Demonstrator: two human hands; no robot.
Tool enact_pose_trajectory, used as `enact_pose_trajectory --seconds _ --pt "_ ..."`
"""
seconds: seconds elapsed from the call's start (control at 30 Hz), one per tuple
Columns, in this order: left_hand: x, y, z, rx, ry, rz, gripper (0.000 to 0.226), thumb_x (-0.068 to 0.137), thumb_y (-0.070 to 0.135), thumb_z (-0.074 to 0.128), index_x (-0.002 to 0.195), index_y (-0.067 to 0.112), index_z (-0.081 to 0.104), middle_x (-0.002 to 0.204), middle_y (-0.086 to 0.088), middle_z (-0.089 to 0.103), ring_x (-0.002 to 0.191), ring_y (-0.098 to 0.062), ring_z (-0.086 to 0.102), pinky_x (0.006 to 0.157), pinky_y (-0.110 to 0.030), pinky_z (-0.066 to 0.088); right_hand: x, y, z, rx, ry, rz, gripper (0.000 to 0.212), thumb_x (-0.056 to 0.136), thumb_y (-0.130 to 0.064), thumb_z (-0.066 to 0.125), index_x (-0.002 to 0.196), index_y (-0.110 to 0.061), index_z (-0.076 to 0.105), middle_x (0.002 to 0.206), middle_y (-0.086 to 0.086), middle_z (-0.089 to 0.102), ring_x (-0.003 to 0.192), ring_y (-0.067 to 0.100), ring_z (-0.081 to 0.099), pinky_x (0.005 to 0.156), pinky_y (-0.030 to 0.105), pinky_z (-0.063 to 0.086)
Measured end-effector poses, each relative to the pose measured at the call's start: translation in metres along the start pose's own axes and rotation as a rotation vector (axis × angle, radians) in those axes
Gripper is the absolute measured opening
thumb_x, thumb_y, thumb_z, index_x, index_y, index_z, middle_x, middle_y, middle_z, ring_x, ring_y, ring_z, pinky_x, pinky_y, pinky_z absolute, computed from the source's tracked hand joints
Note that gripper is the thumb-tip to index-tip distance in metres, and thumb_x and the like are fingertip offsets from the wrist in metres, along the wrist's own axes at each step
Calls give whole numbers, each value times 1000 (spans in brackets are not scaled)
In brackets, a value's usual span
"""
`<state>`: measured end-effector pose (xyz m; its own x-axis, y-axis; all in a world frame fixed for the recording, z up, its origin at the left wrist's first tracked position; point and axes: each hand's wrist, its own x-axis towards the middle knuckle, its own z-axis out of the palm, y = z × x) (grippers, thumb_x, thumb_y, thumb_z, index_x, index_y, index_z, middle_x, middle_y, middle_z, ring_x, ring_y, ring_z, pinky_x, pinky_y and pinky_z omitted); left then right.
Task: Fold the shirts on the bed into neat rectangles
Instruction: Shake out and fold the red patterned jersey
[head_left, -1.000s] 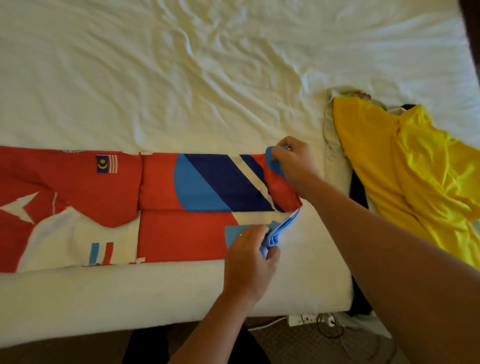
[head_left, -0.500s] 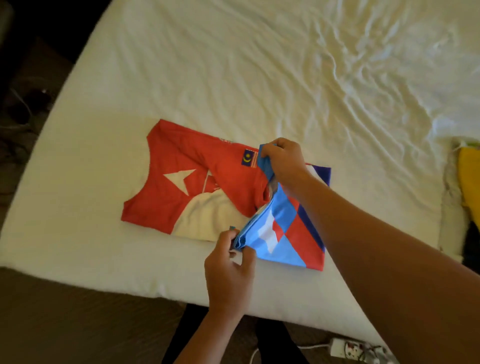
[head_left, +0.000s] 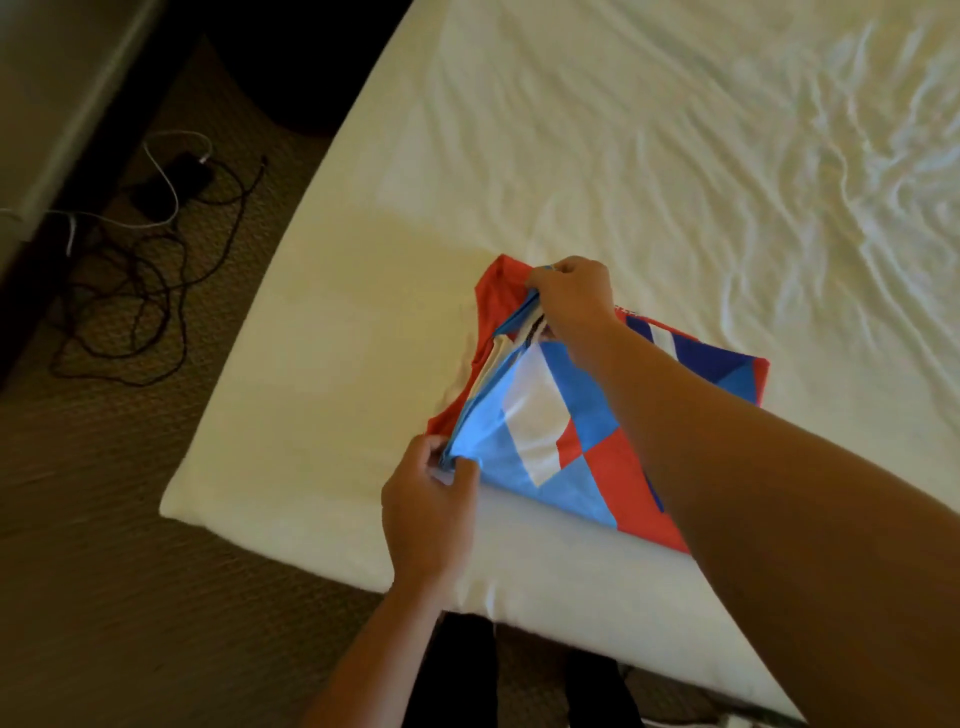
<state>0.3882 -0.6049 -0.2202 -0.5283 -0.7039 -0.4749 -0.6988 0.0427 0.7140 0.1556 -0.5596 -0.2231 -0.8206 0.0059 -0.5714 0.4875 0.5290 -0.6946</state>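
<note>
A red, blue and white patterned shirt (head_left: 561, 431) lies folded over itself near the front left corner of the white bed (head_left: 623, 156). My left hand (head_left: 431, 499) pinches the near corner of the shirt's light blue hem. My right hand (head_left: 571, 291) grips the far corner of the same hem, held over the red collar end. The folded-over half covers most of the shirt below; only a red strip shows at its left edge.
The bed's front edge (head_left: 545, 582) and left corner sit close to my hands. On the carpet to the left lie tangled black and white cables (head_left: 145, 270) beside a dark device. The wrinkled sheet stretches away to the back and right.
Both hands have carried the shirt's hem end leftward over the collar end, halving the shirt. The view has swung left, so the yellow shirt pile is out of sight.
</note>
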Motion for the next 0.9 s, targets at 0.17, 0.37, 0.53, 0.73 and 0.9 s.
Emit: enact_pose_trajectory --seconds 0.17,0.37,0.53,0.73,0.9 --pt "16 -2 -10 38 45 4 12 86 19 69 94 27 66 79 19 63 72 -2 57 58 -20 39 4 -4 15 -6 -7 -35 13 84 -17 65 81 -4 64 71 13 62 70 35 69 71 60 59" --pt "21 -1 -14 223 149 178 23 87 24 65 109 18 66 99 2 63 94 -24 56 75 -31 40 -18 11 -10 124 -35 -158 11 95 -28 62 90 -19 67 84 -3 68 77 12 65 72 28 53" --pt "28 30 26 425 72 697 37 83 30 56 115 13 67 112 -6 65 99 -32 60 79 -40 45 -33 87 -59 -336 258 -495 25 95 -28 55 110 -13 68 118 2 65 110 23 58 93 42 48" --pt "84 56 102 868 -131 1002 64 98 52 41 150 16 47 159 -15 39 145 -38 37 110 -57 32 -25 167 -113 -868 248 -492 66 97 -55 31 150 -19 45 162 13 30 148 36 28 110 54 31" --pt "136 36 101 1029 -77 977 76 101 64 24 160 14 26 166 -16 22 151 -36 25 122 -52 19 -12 206 -152 -973 187 -377 74 97 -70 11 160 -33 11 169 2 2 155 22 5 121 46 15"
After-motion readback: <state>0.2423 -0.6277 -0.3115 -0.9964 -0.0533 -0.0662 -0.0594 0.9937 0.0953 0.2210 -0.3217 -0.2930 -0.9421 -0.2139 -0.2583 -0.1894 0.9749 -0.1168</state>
